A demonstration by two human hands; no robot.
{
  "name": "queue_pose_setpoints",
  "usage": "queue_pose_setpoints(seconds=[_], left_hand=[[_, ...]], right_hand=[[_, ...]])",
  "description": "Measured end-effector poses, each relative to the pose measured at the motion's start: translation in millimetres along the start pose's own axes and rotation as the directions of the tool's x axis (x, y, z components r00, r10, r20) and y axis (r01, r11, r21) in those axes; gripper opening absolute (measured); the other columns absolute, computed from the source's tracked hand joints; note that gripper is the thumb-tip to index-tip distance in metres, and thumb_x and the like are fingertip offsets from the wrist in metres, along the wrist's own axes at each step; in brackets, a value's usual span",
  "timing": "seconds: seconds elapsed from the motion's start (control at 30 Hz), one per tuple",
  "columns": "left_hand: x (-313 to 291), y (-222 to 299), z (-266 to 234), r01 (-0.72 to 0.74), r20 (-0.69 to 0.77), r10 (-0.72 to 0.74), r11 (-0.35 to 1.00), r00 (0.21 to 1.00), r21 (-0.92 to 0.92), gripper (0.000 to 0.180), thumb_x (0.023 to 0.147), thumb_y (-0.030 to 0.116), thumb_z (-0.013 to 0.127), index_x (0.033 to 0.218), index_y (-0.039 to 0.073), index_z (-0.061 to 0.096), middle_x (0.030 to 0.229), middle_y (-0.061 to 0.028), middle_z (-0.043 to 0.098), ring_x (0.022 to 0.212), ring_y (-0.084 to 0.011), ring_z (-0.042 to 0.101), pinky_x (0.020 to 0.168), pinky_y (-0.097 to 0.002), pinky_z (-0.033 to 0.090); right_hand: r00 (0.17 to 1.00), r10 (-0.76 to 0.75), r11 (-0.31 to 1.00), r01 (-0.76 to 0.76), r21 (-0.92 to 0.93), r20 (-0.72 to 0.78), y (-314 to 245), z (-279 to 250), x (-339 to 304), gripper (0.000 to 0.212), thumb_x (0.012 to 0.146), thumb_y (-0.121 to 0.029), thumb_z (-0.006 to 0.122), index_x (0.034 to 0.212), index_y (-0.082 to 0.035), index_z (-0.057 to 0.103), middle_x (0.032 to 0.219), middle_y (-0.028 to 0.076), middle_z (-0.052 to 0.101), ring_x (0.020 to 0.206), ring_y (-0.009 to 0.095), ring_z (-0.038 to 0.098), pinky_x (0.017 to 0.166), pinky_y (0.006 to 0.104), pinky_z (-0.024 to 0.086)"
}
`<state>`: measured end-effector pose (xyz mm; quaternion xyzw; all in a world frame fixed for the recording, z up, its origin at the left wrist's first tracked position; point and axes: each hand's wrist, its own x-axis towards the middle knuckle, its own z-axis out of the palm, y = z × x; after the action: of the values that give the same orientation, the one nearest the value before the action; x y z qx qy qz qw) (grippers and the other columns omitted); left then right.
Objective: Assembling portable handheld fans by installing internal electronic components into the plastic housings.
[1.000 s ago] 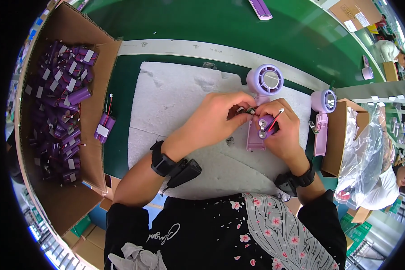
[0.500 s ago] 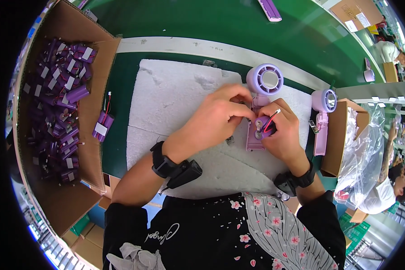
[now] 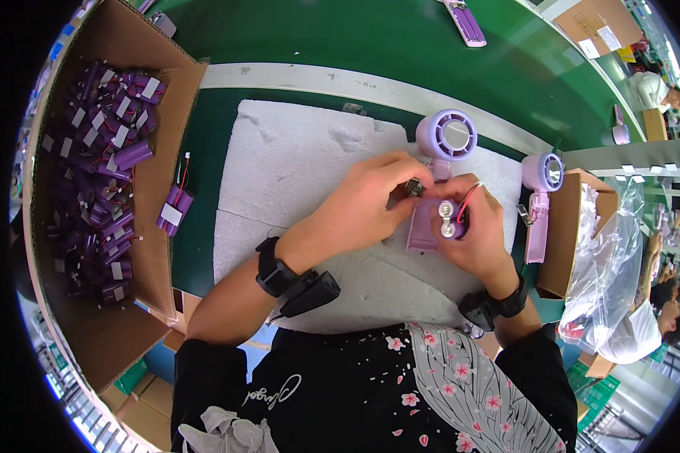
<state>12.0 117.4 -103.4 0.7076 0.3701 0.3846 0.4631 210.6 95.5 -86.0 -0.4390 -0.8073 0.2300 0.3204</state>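
My right hand (image 3: 480, 234) is closed round a purple two-cell battery pack (image 3: 449, 218), whose metal-tabbed end faces up and whose red lead loops over the fingers. Pinched in my left hand (image 3: 366, 200) is a small dark circuit board (image 3: 413, 187). Both hands are over a lilac handheld fan (image 3: 435, 136) lying on a white foam sheet (image 3: 279, 166). The fan's round head points away from me. Its pink handle shell (image 3: 421, 232) is partly hidden under the hands and battery.
At left, a cardboard box (image 3: 147, 249) holds many purple battery packs; one loose battery pack (image 3: 175, 211) lies beside it. A second fan (image 3: 538, 189) with an open handle lies at right, near a smaller box (image 3: 563, 249). A green belt (image 3: 340, 38) runs behind.
The battery pack has tipped so its end shows more fully. The circuit board has come into view between my left fingers. On the belt, a purple part has shifted right.
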Motion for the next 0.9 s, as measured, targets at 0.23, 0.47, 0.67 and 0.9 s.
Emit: queue_pose_setpoints(seconds=[0.23, 0.47, 0.67, 0.9], left_hand=[[1, 4, -12, 0.035, 0.128, -0.029, 0.998, 0.991, -0.045, 0.026, 0.075, -0.012, 0.06, 0.097, 0.002, 0.064, 0.096, -0.0064, 0.062, 0.085, -0.0166, 0.062, 0.074, -0.027, 0.051], [-1, -4, -13, 0.146, 0.13, -0.115, 0.955, 0.985, -0.259, 0.016, 0.077, -0.001, 0.069, 0.093, 0.004, 0.067, 0.087, -0.0052, 0.064, 0.072, -0.0141, 0.058, 0.064, -0.0271, 0.048], [1, 8, -17, 0.224, 0.221, -0.18, 0.955, 0.959, -0.193, 0.014, 0.084, 0.0, 0.071, 0.097, 0.001, 0.067, 0.093, -0.0035, 0.062, 0.083, -0.0114, 0.059, 0.073, -0.026, 0.049], [0, 3, -18, 0.035, 0.187, -0.022, 0.997, 0.982, -0.068, 0.013, 0.086, 0.003, 0.072, 0.099, 0.0, 0.07, 0.092, -0.004, 0.063, 0.08, -0.0108, 0.059, 0.07, -0.0253, 0.049]], right_hand=[[0.991, 0.018, 0.962, 0.019, 0.273, -0.135, 21, -7, -12, 0.02, 0.084, -0.007, 0.07, 0.098, 0.002, 0.059, 0.089, 0.009, 0.065, 0.08, 0.016, 0.063, 0.066, 0.0288, 0.049], [0.969, 0.241, 0.858, -0.19, 0.477, -0.048, 8, -7, -12, 0.014, 0.087, -0.008, 0.068, 0.093, 0.003, 0.061, 0.084, 0.009, 0.064, 0.07, 0.013, 0.06, 0.059, 0.0244, 0.046], [0.987, 0.006, 0.961, 0.04, 0.275, -0.164, 7, -2, -6, 0.01, 0.085, -0.004, 0.068, 0.093, 0.002, 0.064, 0.085, 0.01, 0.064, 0.068, 0.013, 0.059, 0.057, 0.0236, 0.045], [0.985, -0.044, 0.985, 0.071, 0.16, -0.167, -7, -2, -3, 0.017, 0.078, -0.002, 0.075, 0.095, -0.001, 0.069, 0.086, 0.011, 0.064, 0.068, 0.015, 0.059, 0.058, 0.025, 0.046]])
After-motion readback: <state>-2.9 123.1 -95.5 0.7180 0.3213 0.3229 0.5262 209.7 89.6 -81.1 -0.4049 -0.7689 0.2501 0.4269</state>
